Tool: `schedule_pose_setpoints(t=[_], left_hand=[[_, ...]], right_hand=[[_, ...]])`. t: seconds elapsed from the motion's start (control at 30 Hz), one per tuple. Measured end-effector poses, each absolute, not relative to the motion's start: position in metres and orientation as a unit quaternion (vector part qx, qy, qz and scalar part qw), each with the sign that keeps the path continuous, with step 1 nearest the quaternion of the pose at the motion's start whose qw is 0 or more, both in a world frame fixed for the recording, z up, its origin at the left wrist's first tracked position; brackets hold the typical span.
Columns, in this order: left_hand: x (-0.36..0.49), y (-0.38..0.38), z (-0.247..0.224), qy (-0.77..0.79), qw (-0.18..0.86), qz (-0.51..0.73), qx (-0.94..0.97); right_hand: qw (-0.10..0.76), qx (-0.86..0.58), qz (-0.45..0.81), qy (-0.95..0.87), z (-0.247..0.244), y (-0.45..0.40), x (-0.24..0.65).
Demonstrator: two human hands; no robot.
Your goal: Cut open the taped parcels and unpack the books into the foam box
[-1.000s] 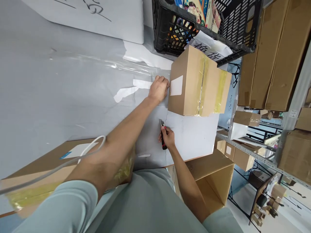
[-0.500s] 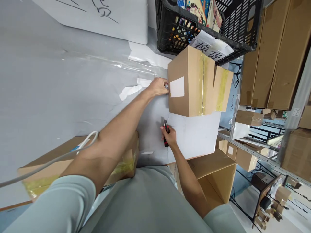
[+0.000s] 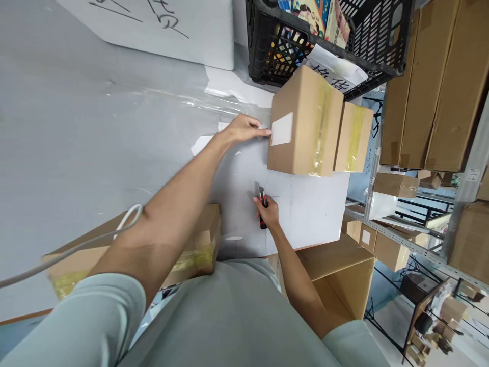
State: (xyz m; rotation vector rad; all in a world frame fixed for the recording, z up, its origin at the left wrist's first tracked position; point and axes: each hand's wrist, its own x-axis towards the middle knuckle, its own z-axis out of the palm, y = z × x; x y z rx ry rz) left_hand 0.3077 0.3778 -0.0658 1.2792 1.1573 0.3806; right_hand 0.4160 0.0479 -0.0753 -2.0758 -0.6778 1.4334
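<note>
My left hand (image 3: pixel 246 127) reaches out with its fingers stretched, a fingertip at the lower left side of a taped cardboard box (image 3: pixel 305 122), beside its white label (image 3: pixel 282 128). A small pale, translucent bit shows by those fingers; I cannot make out what it is. Wrapped round a black-and-red utility knife (image 3: pixel 263 219), my right hand (image 3: pixel 270 211) stays low over the table, the blade pointing away from me. Behind the labelled box, to the right, stands a smaller taped box (image 3: pixel 354 137).
A black plastic crate (image 3: pixel 282 56) with books stands at the back. Nearer me are another taped carton (image 3: pixel 208 239) under my left arm and an open carton (image 3: pixel 344 270) by my right arm. A grey cable (image 3: pixel 76 248) crosses on the left. Paper scraps (image 3: pixel 200 145) lie on the table.
The fingers of my left hand have straightened from a curled pose. The labelled box has shifted slightly right and away, closing the gap to the smaller box. My right hand keeps the knife nearly still.
</note>
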Motion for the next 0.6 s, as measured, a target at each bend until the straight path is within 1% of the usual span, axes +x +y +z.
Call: schedule_pose_setpoints(t=[0.17, 0.33, 0.47, 0.6], left_hand=[[0.275, 0.385, -0.074, 0.515, 0.63, 0.19, 0.549], [0.255, 0.388, -0.078, 0.554, 0.546, 0.162, 0.607], [0.252, 0.382, -0.081, 0.577, 0.487, 0.175, 0.632], [0.25, 0.374, -0.085, 0.6, 0.514, 0.198, 0.58]], right_hand=[[0.248, -0.772, 0.529, -0.249, -0.073, 0.05, 0.415], [0.251, -0.773, 0.528, -0.245, -0.07, 0.05, 0.416], [0.258, -0.77, 0.527, -0.248, -0.072, 0.049, 0.416], [0.264, -0.773, 0.524, -0.242, -0.074, 0.049, 0.416]])
